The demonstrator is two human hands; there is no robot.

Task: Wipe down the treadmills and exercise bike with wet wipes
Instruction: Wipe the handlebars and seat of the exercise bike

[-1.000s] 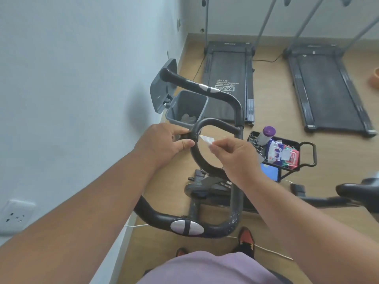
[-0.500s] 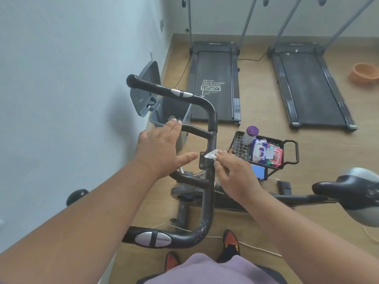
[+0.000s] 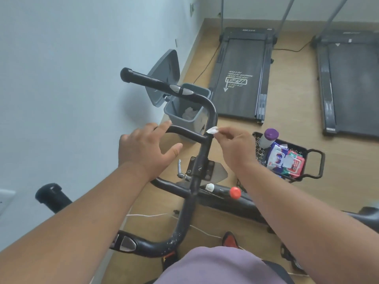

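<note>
The right hand [image 3: 235, 148] pinches a small folded wipe [image 3: 212, 131] against the exercise bike's handlebar [image 3: 207, 144], right where the crossbar joins it, likely to scrub that joint. The left hand [image 3: 147, 148] hovers with fingers spread and released, grasping nothing, near the crossbar. Both treadmills [image 3: 242, 74] lie beyond on the floor, by the far wall.

Right-hand black treadmill [image 3: 348, 83], beyond the black exercise-bike handlebar [image 3: 202, 152], is cut by the frame's right edge. White belt lettering on left treadmill [image 3: 240, 74]: too small to read. Grey bin [image 3: 184, 117] contents unclear, partly behind handlebar.
</note>
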